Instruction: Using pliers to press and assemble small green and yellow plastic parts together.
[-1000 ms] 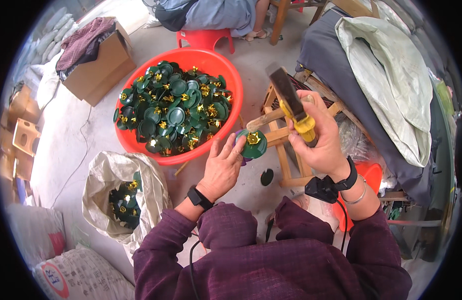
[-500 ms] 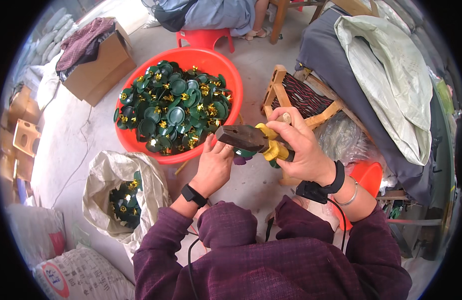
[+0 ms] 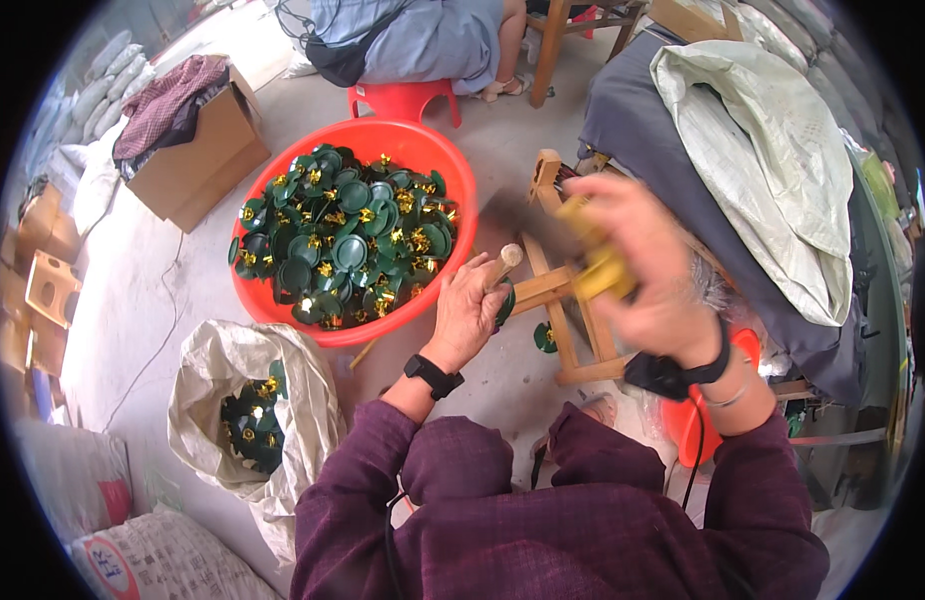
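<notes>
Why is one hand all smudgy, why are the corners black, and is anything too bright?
Head view: the right hand and yellow-handled pliers are smeared, likely motion blur, while the left hand looks clearer; head view again: the fisheye picture is round, leaving black corners; also head view: the floor toward the top left looks washed out.

The right grip (image 3: 655,285) holds yellow-handled pliers (image 3: 605,272), the left grip (image 3: 470,308) a wooden stick (image 3: 504,262)

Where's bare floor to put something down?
Bare floor shows between the cardboard box and pale sack, and between the red stool and wooden frame. Crowded: the red basin, heaped with green discs, and around the left hand.
</notes>
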`<action>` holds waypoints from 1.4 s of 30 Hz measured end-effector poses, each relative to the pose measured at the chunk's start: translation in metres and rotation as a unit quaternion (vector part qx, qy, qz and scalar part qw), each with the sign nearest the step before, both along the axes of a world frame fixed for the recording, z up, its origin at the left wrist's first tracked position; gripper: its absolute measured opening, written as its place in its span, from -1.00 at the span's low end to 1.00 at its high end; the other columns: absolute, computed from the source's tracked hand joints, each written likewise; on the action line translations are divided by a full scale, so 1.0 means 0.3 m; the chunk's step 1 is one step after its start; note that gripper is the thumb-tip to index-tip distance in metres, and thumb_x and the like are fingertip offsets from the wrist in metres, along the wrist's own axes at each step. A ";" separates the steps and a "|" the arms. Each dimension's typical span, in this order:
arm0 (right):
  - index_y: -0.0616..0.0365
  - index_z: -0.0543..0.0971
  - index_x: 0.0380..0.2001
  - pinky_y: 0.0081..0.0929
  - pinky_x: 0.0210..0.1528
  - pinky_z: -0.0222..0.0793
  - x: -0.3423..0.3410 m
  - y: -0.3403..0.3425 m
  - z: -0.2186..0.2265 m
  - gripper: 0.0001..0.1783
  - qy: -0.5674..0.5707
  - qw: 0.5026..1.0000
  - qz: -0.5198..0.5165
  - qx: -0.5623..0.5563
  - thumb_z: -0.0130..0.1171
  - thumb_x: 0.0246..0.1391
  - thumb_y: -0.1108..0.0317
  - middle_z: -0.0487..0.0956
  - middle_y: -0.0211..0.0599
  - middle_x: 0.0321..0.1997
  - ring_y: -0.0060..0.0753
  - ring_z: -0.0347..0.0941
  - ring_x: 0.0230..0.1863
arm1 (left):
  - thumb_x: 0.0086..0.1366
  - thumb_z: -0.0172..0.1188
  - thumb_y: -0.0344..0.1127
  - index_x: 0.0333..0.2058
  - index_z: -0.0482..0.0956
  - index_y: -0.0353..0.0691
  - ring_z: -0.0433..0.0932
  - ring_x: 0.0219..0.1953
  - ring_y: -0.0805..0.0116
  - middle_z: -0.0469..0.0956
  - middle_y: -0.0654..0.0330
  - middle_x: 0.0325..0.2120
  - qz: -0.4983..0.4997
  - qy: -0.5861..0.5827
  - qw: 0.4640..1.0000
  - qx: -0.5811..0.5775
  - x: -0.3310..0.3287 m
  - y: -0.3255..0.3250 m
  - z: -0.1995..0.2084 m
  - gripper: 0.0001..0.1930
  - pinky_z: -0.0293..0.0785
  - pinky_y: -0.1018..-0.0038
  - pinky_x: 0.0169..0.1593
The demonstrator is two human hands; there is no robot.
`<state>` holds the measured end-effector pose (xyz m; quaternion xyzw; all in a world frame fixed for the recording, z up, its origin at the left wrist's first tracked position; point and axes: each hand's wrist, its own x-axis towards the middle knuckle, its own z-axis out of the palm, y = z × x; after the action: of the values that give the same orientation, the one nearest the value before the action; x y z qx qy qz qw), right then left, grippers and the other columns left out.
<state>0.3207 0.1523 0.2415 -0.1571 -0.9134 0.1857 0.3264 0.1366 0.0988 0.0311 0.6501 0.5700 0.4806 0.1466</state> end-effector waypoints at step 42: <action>0.24 0.40 0.08 -0.59 -0.13 0.34 0.288 -0.031 -0.216 -0.44 0.165 0.963 -0.164 -0.135 0.13 -0.09 0.62 0.43 -0.38 -0.21 -0.60 0.39 -0.24 | 0.11 0.29 -0.35 -0.05 0.53 -0.28 0.51 -0.04 0.05 0.54 -0.06 -0.10 0.347 0.253 0.898 -0.095 -0.653 -0.621 0.011 -0.60 0.41 0.24 0.03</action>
<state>0.4070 0.1430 0.1766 -0.3149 -0.7750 0.2742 0.4744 -0.0593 -0.0874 0.0344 0.4939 0.8201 0.2637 -0.1181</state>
